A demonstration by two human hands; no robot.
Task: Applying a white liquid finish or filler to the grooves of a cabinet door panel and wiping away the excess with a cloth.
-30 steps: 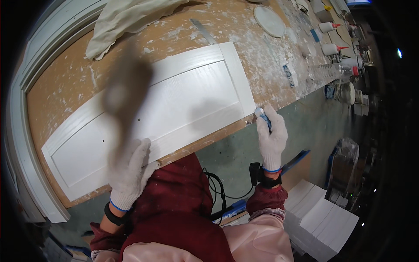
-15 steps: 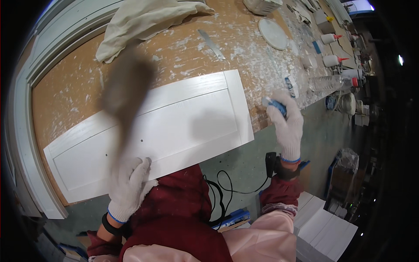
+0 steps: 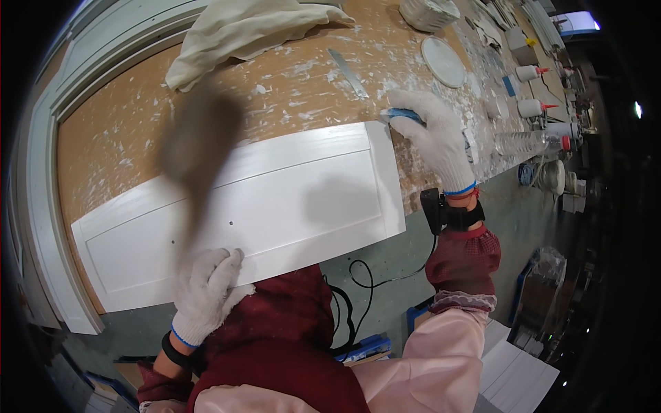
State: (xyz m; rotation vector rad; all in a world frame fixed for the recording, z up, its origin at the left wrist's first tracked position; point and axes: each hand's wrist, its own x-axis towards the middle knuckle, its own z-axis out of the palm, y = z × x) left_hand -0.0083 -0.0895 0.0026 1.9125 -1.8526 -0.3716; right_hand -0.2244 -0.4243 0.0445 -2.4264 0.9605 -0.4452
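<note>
A white cabinet door panel (image 3: 296,186) with a raised frame and two small holes lies along the near edge of the bench. My left hand (image 3: 208,289), in a white knit glove, grips its near edge, fingers on top and thumb at the rim. In my gloved right hand (image 3: 434,134) is a small blue tool with a pale tip (image 3: 403,115), mostly wrapped by the fingers. Its tip is at the panel's far right corner; contact is unclear. A brown blur covers part of the panel's left half.
The brown bench top (image 3: 275,93) is spattered white. On it lie a cream cloth (image 3: 234,38), a metal scraper blade (image 3: 348,72), a round white lid (image 3: 443,62) and a tub (image 3: 430,12). Red-tipped glue bottles (image 3: 530,108) and a clear plastic bottle (image 3: 523,143) line the right side.
My right hand has moved up and left with the blue tool, from beside the bench's right edge to the panel's far right corner. My left hand stays on the near edge.
</note>
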